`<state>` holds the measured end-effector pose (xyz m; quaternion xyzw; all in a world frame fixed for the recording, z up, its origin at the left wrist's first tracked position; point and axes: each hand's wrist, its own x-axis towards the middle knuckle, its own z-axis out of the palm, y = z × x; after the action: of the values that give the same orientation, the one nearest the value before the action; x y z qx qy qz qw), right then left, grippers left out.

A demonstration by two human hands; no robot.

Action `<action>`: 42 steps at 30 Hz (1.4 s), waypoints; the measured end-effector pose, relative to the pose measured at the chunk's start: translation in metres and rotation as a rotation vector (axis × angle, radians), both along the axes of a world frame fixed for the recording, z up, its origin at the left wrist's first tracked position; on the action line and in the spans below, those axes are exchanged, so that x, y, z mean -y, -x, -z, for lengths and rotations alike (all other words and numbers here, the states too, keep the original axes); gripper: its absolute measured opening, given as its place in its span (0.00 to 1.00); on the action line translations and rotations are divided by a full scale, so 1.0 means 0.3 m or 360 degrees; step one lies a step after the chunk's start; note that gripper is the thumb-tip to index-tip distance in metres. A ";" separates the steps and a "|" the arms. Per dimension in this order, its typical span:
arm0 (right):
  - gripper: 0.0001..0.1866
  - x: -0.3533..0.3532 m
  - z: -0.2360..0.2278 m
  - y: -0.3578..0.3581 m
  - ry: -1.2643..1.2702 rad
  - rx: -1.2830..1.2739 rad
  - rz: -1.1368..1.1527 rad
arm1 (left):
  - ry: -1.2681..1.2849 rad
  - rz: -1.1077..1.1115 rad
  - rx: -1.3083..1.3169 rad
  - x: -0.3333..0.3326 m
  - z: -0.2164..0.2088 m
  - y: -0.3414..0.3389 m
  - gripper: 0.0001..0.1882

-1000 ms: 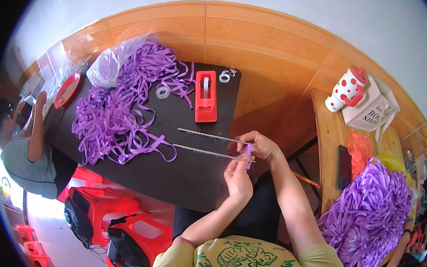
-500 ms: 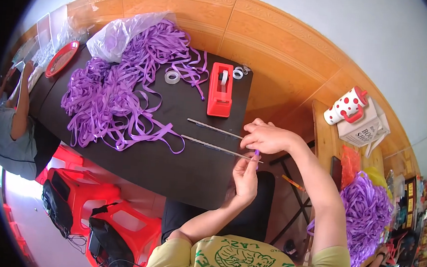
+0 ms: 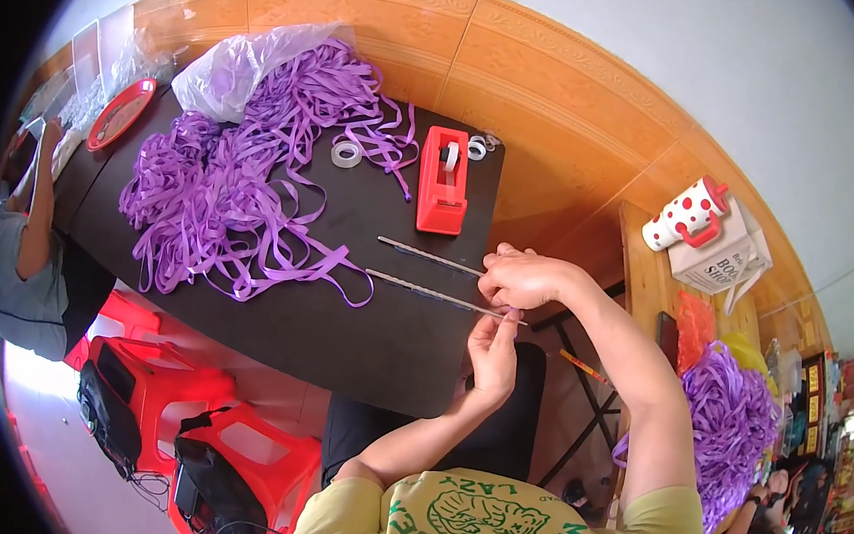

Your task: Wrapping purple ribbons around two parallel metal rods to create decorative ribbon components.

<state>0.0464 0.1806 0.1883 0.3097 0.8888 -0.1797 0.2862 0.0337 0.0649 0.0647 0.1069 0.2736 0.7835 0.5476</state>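
Two thin grey rods lie side by side over the table's right part: the far rod ends at my right hand, and the near rod reaches past my left fingertips. My left hand is closed in a pinch near the right end of the near rod. Just above it, my right hand is bent down with its fingers closed. A small bit of purple ribbon shows between the fingertips of both hands; most of it is hidden. Loose purple ribbons spread in a heap to the left.
On the black table stand a red tape dispenser, a tape roll and a red plate. Red stools hold black bags. At right, a wooden bench bears a spotted cup and more ribbon. A person sits far left.
My right fingers have moved slightly down and in toward the left fingertips, covering more of the purple ribbon. The rods stay almost in place.
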 end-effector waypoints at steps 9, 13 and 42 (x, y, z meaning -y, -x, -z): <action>0.06 -0.007 0.005 -0.042 -0.0067 -0.0213 -0.0041 | -0.0004 0.0001 -0.0051 -0.003 0.000 -0.006 0.05; 0.06 -0.008 -0.006 -0.064 0.0036 -0.0314 -0.0046 | 0.0039 0.0024 -0.0095 0.000 0.013 0.002 0.05; 0.05 0.057 0.432 -0.336 0.0989 -0.2741 0.0676 | 0.0150 0.0123 -0.0157 0.011 -0.038 0.013 0.05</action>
<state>0.1471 0.1635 0.0588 0.1354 0.6316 -0.6247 -0.4387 0.0297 0.0617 0.0761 0.1299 0.3324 0.7418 0.5678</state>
